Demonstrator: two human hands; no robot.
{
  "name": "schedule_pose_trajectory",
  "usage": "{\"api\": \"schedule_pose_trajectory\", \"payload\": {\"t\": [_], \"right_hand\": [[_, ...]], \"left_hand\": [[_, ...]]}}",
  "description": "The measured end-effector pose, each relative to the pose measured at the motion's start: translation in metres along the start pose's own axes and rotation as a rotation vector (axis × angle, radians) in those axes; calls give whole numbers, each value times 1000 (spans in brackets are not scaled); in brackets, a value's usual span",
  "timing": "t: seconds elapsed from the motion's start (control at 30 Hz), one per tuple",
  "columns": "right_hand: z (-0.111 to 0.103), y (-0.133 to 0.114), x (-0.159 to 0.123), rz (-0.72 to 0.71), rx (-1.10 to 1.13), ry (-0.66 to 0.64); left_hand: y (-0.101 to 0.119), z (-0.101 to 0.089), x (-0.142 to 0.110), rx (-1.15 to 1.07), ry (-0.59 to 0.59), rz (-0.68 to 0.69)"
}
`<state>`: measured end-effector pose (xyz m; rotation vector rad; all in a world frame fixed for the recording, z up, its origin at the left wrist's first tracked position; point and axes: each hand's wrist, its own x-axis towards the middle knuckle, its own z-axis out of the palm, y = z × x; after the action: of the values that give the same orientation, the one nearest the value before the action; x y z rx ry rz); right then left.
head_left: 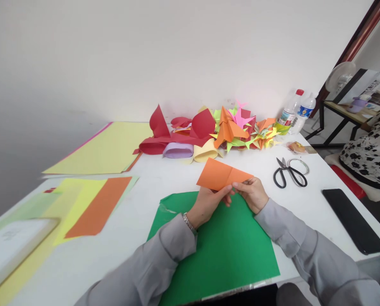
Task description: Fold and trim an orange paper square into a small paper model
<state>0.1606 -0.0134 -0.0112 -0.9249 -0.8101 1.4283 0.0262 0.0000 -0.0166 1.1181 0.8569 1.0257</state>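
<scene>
Both hands hold a folded piece of orange paper (220,175) above a green sheet (231,250) at the table's front. A crease runs across the paper, and its right end narrows to a point. My left hand (209,204) pinches the lower edge with the thumb in front; its other fingers are partly hidden behind the paper. Gripping the right end near that point is my right hand (251,194), thumb and fingers closed on it. The two thumbs nearly meet at the lower edge.
Folded paper shapes (230,129) crowd the wall side, beside two bottles (285,117). Black-handled scissors (287,173) and a black phone (352,221) lie to the right. Coloured sheets (97,208) and a white box (14,242) are at left. Another person's patterned clothing (371,153) shows far right.
</scene>
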Motion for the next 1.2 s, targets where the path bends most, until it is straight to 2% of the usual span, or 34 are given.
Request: {"api": "schedule_pose_trajectory", "payload": {"t": [0.33,0.57,0.83,0.97,1.2], "right_hand": [[-8,-1,8,82,183,78],[-8,3,7,6,16,32],[-11,7,7,-9,-106,33],[-10,6,7,7,-105,81],[-6,3,5,40,-40,120]], "left_hand": [[0,-1,1,-7,55,88],[0,-2,2,22,131,38],[-4,-6,6,75,143,38],[-2,-5,5,117,161,58],[-1,-1,5,-5,202,66]]}}
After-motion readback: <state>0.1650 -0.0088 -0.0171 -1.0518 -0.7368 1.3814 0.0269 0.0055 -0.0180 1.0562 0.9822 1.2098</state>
